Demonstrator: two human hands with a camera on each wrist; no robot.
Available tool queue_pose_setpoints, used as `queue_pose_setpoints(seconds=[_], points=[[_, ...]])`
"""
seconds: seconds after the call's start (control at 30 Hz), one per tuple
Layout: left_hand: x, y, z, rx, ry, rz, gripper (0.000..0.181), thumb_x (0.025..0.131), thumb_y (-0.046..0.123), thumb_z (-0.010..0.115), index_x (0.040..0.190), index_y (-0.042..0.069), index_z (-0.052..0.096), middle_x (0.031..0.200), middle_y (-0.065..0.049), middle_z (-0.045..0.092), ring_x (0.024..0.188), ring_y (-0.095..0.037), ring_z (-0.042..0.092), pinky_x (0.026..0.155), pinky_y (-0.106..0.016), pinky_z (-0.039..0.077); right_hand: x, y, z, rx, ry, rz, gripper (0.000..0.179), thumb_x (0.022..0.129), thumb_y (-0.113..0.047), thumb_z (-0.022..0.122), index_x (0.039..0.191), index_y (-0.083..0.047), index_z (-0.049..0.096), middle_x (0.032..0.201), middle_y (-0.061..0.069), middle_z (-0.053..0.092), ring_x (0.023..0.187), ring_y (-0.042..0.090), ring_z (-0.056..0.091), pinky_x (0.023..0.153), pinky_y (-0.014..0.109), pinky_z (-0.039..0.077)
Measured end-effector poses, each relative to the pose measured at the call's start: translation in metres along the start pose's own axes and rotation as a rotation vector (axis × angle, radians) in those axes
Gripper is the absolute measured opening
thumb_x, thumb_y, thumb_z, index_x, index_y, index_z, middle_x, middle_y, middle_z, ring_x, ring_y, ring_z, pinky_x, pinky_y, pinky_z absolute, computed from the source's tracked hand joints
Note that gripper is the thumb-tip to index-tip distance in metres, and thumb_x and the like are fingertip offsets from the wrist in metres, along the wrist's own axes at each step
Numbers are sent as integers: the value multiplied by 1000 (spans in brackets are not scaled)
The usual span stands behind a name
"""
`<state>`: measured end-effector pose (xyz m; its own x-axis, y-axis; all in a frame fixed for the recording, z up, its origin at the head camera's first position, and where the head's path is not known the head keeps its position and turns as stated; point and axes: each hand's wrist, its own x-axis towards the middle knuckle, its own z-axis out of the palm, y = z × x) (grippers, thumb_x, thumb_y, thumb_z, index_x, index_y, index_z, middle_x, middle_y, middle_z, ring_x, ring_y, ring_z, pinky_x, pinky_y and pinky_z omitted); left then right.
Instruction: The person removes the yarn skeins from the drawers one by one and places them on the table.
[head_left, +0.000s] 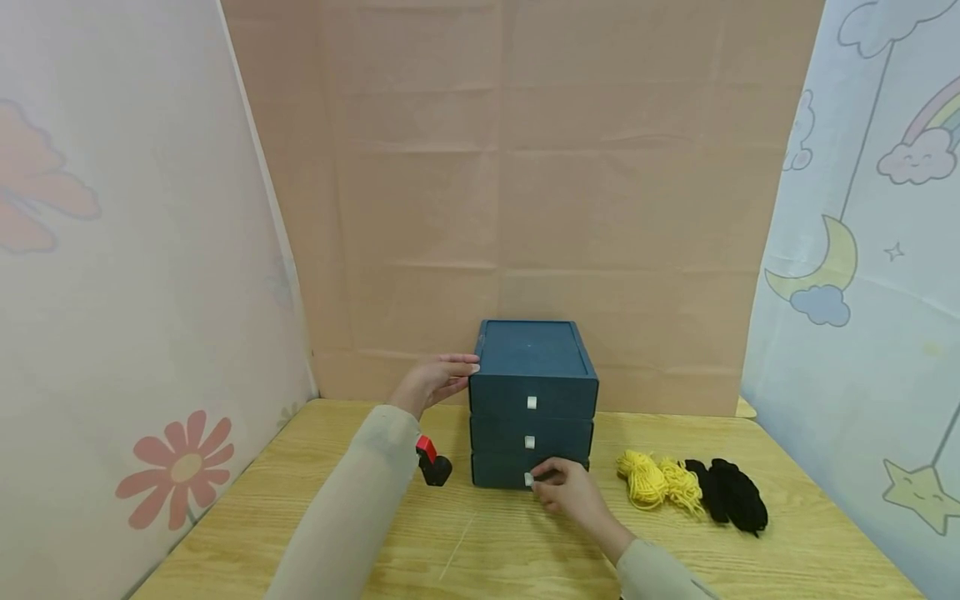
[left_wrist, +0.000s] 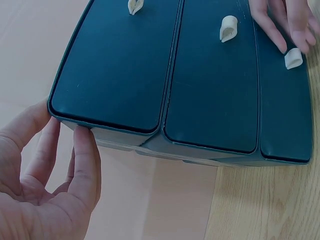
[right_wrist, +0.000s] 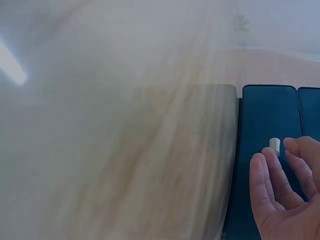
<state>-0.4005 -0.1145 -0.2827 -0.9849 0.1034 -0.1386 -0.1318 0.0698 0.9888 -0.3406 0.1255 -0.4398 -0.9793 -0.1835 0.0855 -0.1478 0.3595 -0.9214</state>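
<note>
A dark blue three-drawer box (head_left: 533, 350) stands on the wooden table, its drawers flush at the front. Each drawer has a small white pull tab. My left hand (head_left: 438, 379) touches the box's upper left edge, fingertips against the side and top corner, as the left wrist view shows too. At the bottom drawer, my right hand (head_left: 566, 493) has its fingertips around the lowest pull tab (right_wrist: 274, 145). In the right wrist view a finger meets the tab, while a small gap shows between thumb and tab.
Right of the box lie yellow yarn bundles (head_left: 660, 482) and black yarn bundles (head_left: 731, 493). A small red and black object (head_left: 432, 460) shows beside the left sleeve. A brown paper sheet (head_left: 525, 167) hangs behind, with patterned cloths at both sides.
</note>
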Motion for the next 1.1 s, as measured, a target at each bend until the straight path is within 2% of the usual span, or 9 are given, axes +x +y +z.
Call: queue_pose_setpoints(seconds=[0.33,0.6,1.1], points=[[0,0,0,7,-1,-1,28,89,14,71,116,12,71,107,-3,65,89,-14,60,86,-21,54,4,-2,7,0,-26,-4,19,90,-7,65,104,6,65,75,11,67,60,13,55,56,31,55],[-1,2,1,-11,-12,1,29,90,12,69,119,9,69,106,-3,64,88,-13,59,104,-33,47,0,-5,9,16,1,14,16,88,0,65,102,7,65,76,13,67,60,14,55,54,30,53],[-6,3,1,7,2,-3,28,89,14,70,117,12,70,104,-2,64,86,-13,58,98,-28,50,1,-5,9,-73,29,-11,12,85,2,66,95,4,70,77,13,71,60,13,58,54,27,49]])
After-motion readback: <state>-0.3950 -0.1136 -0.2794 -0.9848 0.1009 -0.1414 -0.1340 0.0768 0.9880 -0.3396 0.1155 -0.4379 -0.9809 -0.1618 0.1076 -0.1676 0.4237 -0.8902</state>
